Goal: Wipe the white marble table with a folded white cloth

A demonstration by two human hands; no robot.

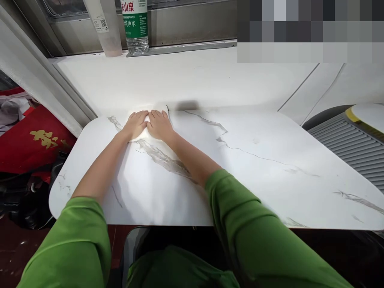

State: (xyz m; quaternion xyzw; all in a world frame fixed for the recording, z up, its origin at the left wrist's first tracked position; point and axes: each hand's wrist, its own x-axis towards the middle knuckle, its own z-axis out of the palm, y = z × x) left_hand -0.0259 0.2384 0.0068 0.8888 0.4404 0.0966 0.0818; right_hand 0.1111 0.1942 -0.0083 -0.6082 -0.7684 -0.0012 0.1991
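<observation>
Both of my hands lie side by side near the far edge of a white marble-patterned table [255, 180]. My left hand [136, 125] rests palm down with its fingers stretched forward. Right beside it, my right hand [159, 125] is also flat, fingers pointing away from me, and the thumbs nearly meet. Beneath and between the palms shows a pale, off-white patch [147, 135], perhaps a thin cloth or tissue; its edges are hard to tell from the table.
On the ledge behind the table stand a green-labelled water bottle [136, 28] and a translucent cup [109, 32]. A red bag [39, 138] lies beyond the left side. At the right is a grey ribbed surface [348, 136] with a yellow edge.
</observation>
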